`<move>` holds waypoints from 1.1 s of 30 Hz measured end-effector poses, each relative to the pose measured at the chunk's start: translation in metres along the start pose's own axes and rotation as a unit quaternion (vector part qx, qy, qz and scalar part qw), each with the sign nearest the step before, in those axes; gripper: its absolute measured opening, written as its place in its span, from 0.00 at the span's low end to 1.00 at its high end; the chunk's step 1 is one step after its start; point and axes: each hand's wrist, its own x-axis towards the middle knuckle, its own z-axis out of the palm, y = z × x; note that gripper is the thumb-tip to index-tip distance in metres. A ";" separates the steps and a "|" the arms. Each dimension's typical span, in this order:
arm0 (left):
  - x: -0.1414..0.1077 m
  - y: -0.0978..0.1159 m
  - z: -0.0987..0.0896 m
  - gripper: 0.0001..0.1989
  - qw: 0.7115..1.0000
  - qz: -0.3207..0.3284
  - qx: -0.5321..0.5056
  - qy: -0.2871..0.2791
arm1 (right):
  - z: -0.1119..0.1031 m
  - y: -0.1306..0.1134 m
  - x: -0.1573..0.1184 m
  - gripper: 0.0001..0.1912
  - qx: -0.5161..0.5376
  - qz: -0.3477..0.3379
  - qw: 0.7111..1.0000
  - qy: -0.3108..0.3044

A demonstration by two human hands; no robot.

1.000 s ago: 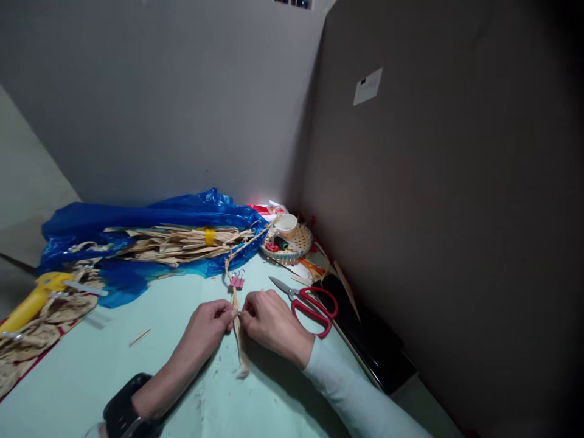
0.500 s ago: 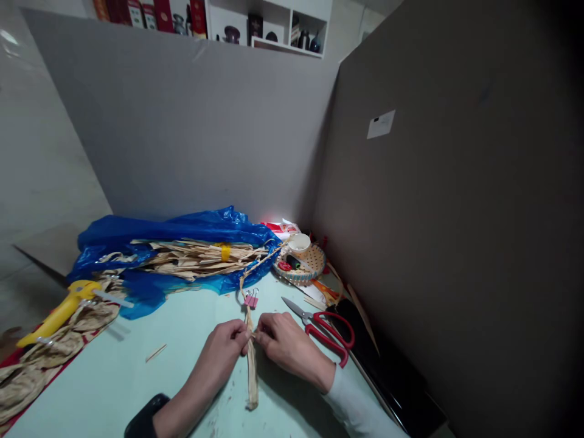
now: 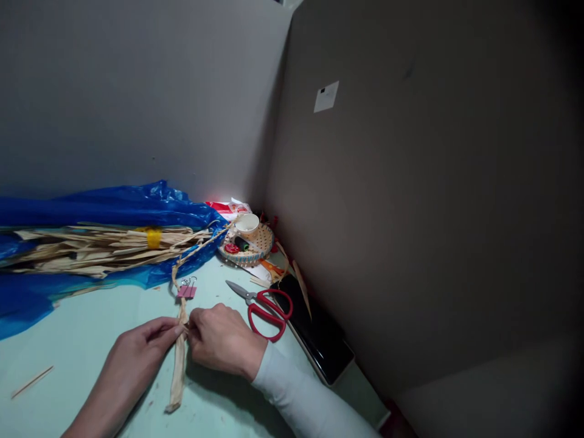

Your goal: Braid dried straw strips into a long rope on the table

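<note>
A pale dried-leaf strip (image 3: 177,374) runs down the table between my hands, its lower end loose. My left hand (image 3: 143,347) pinches it from the left between thumb and fingers. From the other side my right hand (image 3: 223,339) is closed on it, with the fingertips partly hidden. Just above my fingers a pink binder clip (image 3: 187,292) grips the strip. Beyond the clip, a thin twisted cord (image 3: 196,249) of the same fibre curves up toward the basket. Red-handled scissors (image 3: 262,309) lie to the right of my right hand, blades apart.
A bundle of dried leaves (image 3: 104,249) tied with yellow rests on a blue plastic bag (image 3: 114,198). A woven basket (image 3: 255,258) holds a white cup (image 3: 247,224) and thread. A black shiny device (image 3: 319,334) lies by the right partition (image 3: 410,213). A thin stick (image 3: 31,382) is at left.
The view has swung to the right, so everything sits further left in it. Both hands stay at the strip below the clip; my left fingers have straightened somewhat.
</note>
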 end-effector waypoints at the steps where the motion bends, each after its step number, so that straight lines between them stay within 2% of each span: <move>1: -0.002 0.002 0.000 0.15 1.000 -0.007 -0.006 -0.002 | 0.000 -0.001 0.000 0.16 -0.004 0.000 1.000 -0.002; 5: -0.007 0.011 -0.001 0.15 0.999 -0.026 -0.031 -0.002 | -0.005 -0.001 -0.001 0.15 -0.019 -0.007 1.000 -0.014; 7: -0.008 0.014 0.000 0.16 0.999 -0.039 -0.032 0.005 | -0.016 0.004 -0.002 0.14 -0.040 0.003 0.999 0.008; 9: -0.009 0.017 0.000 0.18 0.998 -0.048 -0.025 0.011 | -0.033 0.016 -0.007 0.13 -0.079 0.050 0.993 0.071; 12: -0.009 0.019 -0.001 0.19 0.999 -0.045 -0.014 0.012 | -0.060 0.045 -0.018 0.14 -0.147 0.196 0.956 0.163; 14: -0.010 0.020 -0.001 0.18 0.999 -0.035 -0.008 0.006 | -0.071 0.068 -0.028 0.15 -0.169 0.254 0.936 0.175; 17: -0.009 0.021 -0.002 0.17 1.000 -0.025 -0.009 0.002 | -0.072 0.097 -0.039 0.15 -0.177 0.278 0.930 0.162; 20: -0.009 0.021 -0.002 0.16 1.000 -0.018 -0.021 -0.001 | -0.065 0.113 -0.042 0.16 -0.157 0.273 0.937 0.155; 24: -0.007 0.019 -0.002 0.16 0.999 -0.014 -0.033 -0.005 | -0.068 0.112 -0.038 0.17 -0.097 0.254 0.945 0.183; 27: -0.007 0.017 -0.002 0.15 0.999 -0.008 -0.030 -0.007 | -0.080 0.099 -0.037 0.13 -0.020 0.179 0.967 0.180; 30: -0.007 0.017 -0.002 0.15 0.999 0.000 -0.037 -0.014 | -0.087 0.081 -0.040 0.09 0.075 0.088 0.984 0.139; 31: -0.008 0.017 -0.002 0.15 0.999 0.001 -0.041 -0.016 | -0.088 0.077 -0.041 0.09 0.131 0.065 0.981 0.124; 33: -0.009 0.019 -0.002 0.15 0.999 0.003 -0.048 -0.021 | -0.085 0.071 -0.042 0.11 0.262 0.032 0.960 0.097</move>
